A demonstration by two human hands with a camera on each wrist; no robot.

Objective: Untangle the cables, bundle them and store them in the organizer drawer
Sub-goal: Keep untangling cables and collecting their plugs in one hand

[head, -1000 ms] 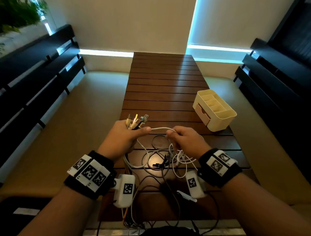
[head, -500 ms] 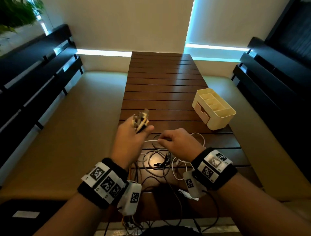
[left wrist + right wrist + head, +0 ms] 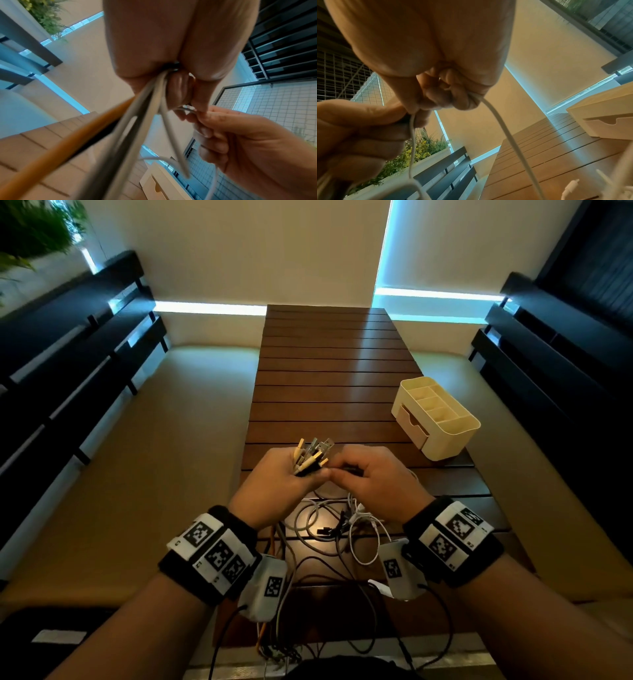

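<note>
My left hand [image 3: 286, 479] grips a bunch of cable ends [image 3: 312, 454], their plugs sticking up out of the fist. Grey, white and orange cables [image 3: 147, 108] hang down from that fist. My right hand [image 3: 370, 474] is right against the left, its fingers curled round a white cable [image 3: 498, 121] that runs to the left hand. A tangle of white, grey and black cables [image 3: 337, 523] lies on the wooden table [image 3: 329, 392] under both hands. The cream organizer [image 3: 435, 416] stands at the table's right edge, its small drawer [image 3: 409, 422] facing me.
Dark benches [image 3: 68, 344] run along both sides of the table, with tan floor between. More black and coloured wires [image 3: 281, 648] trail off the near table edge. A green plant [image 3: 30, 231] stands at the far left.
My hands have come together and risen a little. The right hand has brought the white cable up to the left fist, where a stretch of it earlier spanned the gap between them.
</note>
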